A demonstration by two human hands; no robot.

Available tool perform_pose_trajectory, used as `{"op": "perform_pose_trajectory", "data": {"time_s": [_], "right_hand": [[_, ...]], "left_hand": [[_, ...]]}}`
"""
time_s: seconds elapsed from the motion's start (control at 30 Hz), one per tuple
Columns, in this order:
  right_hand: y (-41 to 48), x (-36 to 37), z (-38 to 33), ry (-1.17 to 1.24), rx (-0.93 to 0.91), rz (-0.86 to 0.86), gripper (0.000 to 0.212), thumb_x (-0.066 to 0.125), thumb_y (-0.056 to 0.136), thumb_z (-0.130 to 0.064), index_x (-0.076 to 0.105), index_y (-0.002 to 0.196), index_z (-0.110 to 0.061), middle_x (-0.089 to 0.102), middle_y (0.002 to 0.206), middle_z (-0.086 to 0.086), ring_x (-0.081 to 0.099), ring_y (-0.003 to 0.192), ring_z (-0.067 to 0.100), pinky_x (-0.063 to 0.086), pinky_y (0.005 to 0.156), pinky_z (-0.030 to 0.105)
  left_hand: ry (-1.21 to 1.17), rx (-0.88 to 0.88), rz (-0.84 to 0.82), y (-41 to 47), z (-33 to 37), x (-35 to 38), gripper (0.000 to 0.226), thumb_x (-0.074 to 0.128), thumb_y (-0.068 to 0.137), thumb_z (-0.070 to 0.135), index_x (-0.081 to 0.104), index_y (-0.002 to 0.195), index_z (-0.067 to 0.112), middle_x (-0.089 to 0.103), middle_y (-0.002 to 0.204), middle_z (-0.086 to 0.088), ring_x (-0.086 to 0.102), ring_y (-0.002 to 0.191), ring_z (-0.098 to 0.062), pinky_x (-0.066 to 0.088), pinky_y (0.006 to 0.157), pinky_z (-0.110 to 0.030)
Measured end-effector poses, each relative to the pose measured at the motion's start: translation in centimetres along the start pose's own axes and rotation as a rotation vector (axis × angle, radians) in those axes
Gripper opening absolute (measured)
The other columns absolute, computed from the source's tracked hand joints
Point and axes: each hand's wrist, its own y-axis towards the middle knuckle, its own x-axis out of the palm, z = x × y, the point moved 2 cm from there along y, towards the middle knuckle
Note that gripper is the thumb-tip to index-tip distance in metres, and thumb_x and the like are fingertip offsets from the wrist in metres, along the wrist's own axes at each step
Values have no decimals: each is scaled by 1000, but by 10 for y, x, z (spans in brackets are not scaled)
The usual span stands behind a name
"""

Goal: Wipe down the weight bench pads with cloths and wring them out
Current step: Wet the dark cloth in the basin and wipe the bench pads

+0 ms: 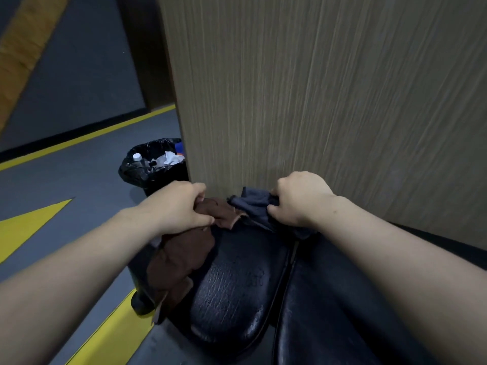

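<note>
Both arms reach forward over a black padded bench, and each hand has a cloth bunched in its curled fingers. The left hand [181, 204] grips a brown cloth [179, 256] at its top end — the rest of that cloth hangs down over the left edge of the small seat pad [237, 283], its lower corner dangling past the side of the pad toward the floor. The right hand [300, 198] clutches a dark blue-grey cloth [253, 206], crumpled into a wad at the far end of the bench, with a loose flap trailing down beside the wrist. The two hands are apart but near each other, and the two cloths meet or overlap in the gap between them, just at the far tip of the seat pad. To the right of the seat pad, across a narrow seam, lies the longer back pad [329, 299], its black vinyl shiny and creased. Right behind the hands rises a wood-grain wall panel [316, 88]. To the left of the panel stands a bin [155, 167] lined with a black bag, holding bottles and crumpled paper. The grey floor [79, 180] carries yellow painted stripes and a yellow wedge shape.
</note>
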Motion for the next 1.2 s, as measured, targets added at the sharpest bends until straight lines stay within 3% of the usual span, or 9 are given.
{"op": "perform_pose_trajectory", "data": {"time_s": [0.13,0.27,0.37,0.47,0.67,0.83,0.97,1.07,1.2], "right_hand": [[-15,-6,3,221,179,-50,32,59,91,-40,64,102,-10,65,104,11,62,96,34,41,67,30],[-31,-6,15,299,293,-57,54,54,84,-66,59,81,-13,57,82,3,56,80,28,43,67,30],[-49,3,27,222,41,11,75,32,74,-83,57,125,-34,51,120,0,47,123,27,41,102,41],[-66,21,35,455,-136,-182,95,38,67,-82,22,152,-44,10,164,-11,3,152,13,5,123,44],[-81,31,21,575,-108,-148,90,61,84,-62,16,156,-32,23,159,-9,29,143,11,25,117,27],[-109,25,0,549,-163,-207,97,61,84,-47,-1,157,-33,6,162,-13,13,148,8,16,117,21],[-127,22,-12,538,-214,-231,107,65,81,-54,-12,153,-42,-2,163,-16,2,149,3,14,120,23],[-137,18,-20,522,-251,-173,106,67,78,-63,-6,153,-48,9,162,-20,8,148,1,15,119,19],[-145,18,-33,484,-304,-4,97,64,72,-69,19,154,-43,37,144,-24,40,130,2,33,108,17]], "left_hand": [[1,-33,20,12,-8,0,44,77,72,54,50,82,21,52,73,7,52,75,-20,33,60,-31],[-4,-57,16,15,-9,1,45,76,72,59,51,79,21,57,76,2,54,76,-21,37,60,-32],[-83,-88,-4,7,-12,-3,50,62,73,73,57,81,24,57,83,1,56,80,-19,46,70,-34],[-51,-123,-137,-6,-13,-13,57,52,73,81,61,105,35,53,99,6,56,96,-18,47,87,-33],[-110,-60,-189,-2,-5,-11,62,72,76,61,58,127,29,61,104,4,54,91,-15,39,77,-23],[-171,-71,-102,12,9,-2,60,69,79,60,61,127,25,66,118,-2,57,100,-19,40,80,-24],[-128,-81,-87,20,21,3,59,57,84,67,65,120,21,68,116,-4,61,110,-26,49,89,-32],[-171,-126,-93,15,18,-1,68,41,89,72,62,124,18,65,122,-8,59,112,-28,47,89,-34],[-319,-164,24,-5,-3,-10,54,41,94,64,63,116,19,65,110,-4,59,96,-22,42,73,-30]]}}
